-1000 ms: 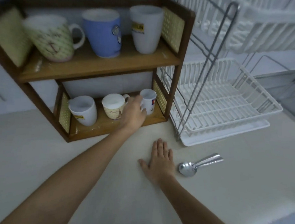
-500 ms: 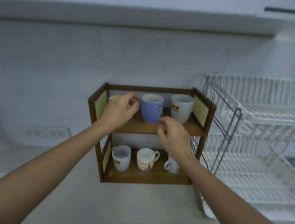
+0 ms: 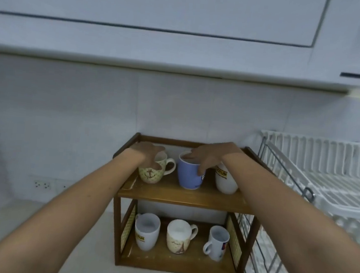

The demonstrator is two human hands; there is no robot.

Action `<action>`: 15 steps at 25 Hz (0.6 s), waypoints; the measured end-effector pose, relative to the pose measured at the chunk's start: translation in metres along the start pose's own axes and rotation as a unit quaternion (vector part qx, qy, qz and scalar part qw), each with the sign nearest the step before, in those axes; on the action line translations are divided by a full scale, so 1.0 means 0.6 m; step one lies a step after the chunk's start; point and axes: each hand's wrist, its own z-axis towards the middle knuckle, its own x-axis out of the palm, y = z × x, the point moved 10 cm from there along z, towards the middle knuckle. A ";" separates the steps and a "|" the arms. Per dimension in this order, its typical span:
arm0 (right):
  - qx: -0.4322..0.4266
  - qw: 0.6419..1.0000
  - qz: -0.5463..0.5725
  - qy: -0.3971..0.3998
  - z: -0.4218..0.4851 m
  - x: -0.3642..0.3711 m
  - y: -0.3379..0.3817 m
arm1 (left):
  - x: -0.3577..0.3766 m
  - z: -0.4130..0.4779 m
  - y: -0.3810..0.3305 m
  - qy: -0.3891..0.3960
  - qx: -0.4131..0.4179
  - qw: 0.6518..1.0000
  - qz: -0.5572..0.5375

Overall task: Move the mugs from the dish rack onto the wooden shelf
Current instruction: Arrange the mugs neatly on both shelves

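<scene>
The dish rack [image 3: 331,169] stood to my right, its white tiers bare of mugs as far as I could see, with its nearest wires just beside the wooden shelf [image 3: 180,197]. All six mugs sat on the shelf: three on the top board, three on the bottom. So I judged the moving done, and what remained was squaring up the top row.

My left hand [image 3: 149,153] draped over the rim of the anchor mug [image 3: 151,173], fingers curled down around its mouth — gripping it, though how firmly I could not tell. My right hand [image 3: 208,156] lay across the top of the blue mug [image 3: 190,173], fingertips on the far rim and thumb down its right side, clasping it.

To do this well, I thought, each mug should be lifted slightly rather than dragged, set down flat and well back from the front edge, handles turned clear of each other.

What crowded me: the tall white mug [image 3: 225,180] stood just beside the blue one, under my right wrist, and a careless nudge could knock it. The anchor mug's handle pointed at the blue mug with little gap. Below, the white logo mug [image 3: 146,231], the cream mug [image 3: 179,236] and the small white mug [image 3: 217,242] were out of my way.
</scene>
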 end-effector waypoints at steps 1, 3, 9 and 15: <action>-0.006 0.998 0.043 -0.033 0.000 -0.008 -0.001 | -0.002 0.003 0.001 0.000 0.008 1.000 -0.006; -0.016 0.986 0.132 -0.099 -0.003 -0.024 -0.002 | -0.005 0.008 0.002 0.010 0.018 1.000 -0.010; 0.063 0.992 0.066 -0.082 0.005 -0.012 0.001 | -0.012 0.014 0.010 0.052 0.036 0.997 0.037; 0.103 0.990 0.072 -0.060 0.000 -0.005 -0.004 | -0.001 0.009 0.014 0.079 0.016 0.996 0.035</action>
